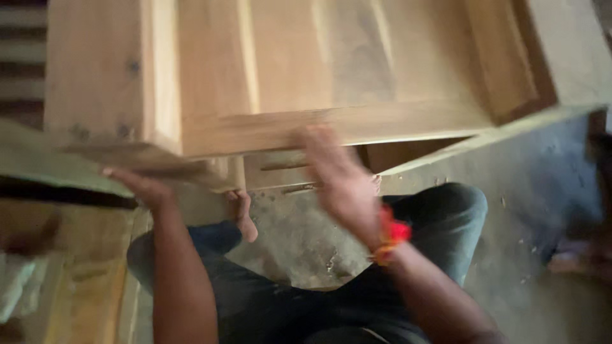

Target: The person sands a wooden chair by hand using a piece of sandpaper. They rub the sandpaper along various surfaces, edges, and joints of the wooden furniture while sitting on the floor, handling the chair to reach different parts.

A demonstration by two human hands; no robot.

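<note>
1. Two hands are raised to a panelled wooden door [306, 70] that lies tilted above the lap, over a concrete floor [548, 191].
2. The left hand [143, 186] is laid palm-up under the door's near left corner, fingers pressed together.
3. The right hand [341, 181] is blurred at the lower rail; its fingers seem loosely spread, with nothing pinched.
4. The frame and panels look joined already; the surface appears bare, so finishing is judged to remain.

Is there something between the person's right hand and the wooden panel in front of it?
Nothing visible stands between them. The right hand is blurred, raised at the lower edge of the wooden panel. The left hand reaches the panel's lower left corner.
</note>
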